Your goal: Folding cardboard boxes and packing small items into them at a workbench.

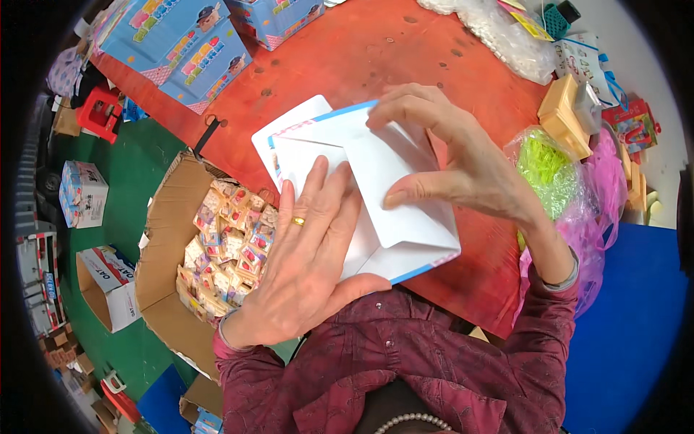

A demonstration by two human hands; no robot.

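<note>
Pressing flat on white folded card (394,195), left hand (307,267); right hand (452,163) pinching it; red table (361,50).

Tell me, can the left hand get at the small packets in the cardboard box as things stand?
Probably yes. The left hand lies flat on the white folded card, and the open cardboard box of small packets sits just beside it, uncovered.

I see long sleeves of dark maroon fabric with a faint woven pattern, small pale buttons down the front, and a grey cuff lining at the right wrist. The left hand (307,267) wears a gold ring (298,221). A pearl necklace (410,419) shows below.
</note>
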